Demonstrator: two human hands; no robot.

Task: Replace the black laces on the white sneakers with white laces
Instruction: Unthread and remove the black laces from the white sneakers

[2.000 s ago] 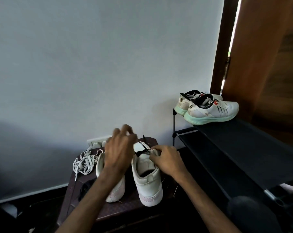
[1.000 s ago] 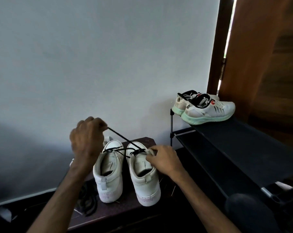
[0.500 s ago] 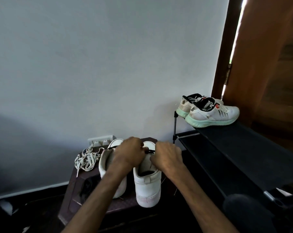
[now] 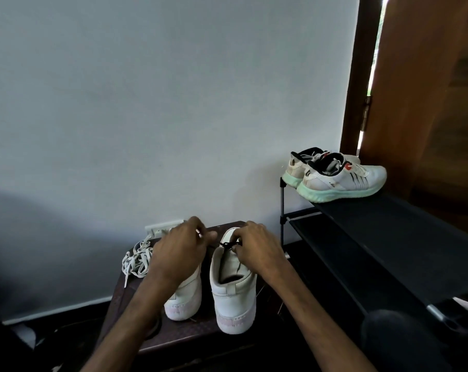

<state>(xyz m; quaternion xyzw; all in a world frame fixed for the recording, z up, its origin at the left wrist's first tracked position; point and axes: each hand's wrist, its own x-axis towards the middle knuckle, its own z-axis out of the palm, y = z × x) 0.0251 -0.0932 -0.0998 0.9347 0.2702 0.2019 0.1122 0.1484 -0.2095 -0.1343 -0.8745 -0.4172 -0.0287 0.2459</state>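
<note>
Both hands are up at the toe end of the white sneakers point(image 4: 186, 294), which stand side by side, heels toward the camera, on a dark brown stool point(image 4: 190, 338); the left hand point(image 4: 179, 251) is closed narrow, thumb pressed to curled fingertips, and a dark strand of the black lace point(image 4: 227, 244) shows pinched between them above the left shoe; the right hand point(image 4: 257, 248) sits on the right shoe's throat, fingers curled in tight, thumb and forefinger nipping the same lace where it bunches at the eyelets; the lace runs short and low between the two hands. The white laces point(image 4: 137, 260) lie in a loose tangle on the stool's far left corner, just beside the left shoe and touched by neither hand. Behind them a wall socket point(image 4: 160, 229) sits low on the grey wall. To the right, a black shoe rack point(image 4: 388, 237) carries a pair of running shoes point(image 4: 340, 181) with mint-green soles, black side stripes and a red tab; a small dark mark on the nearer one's side is too small to read.
</note>
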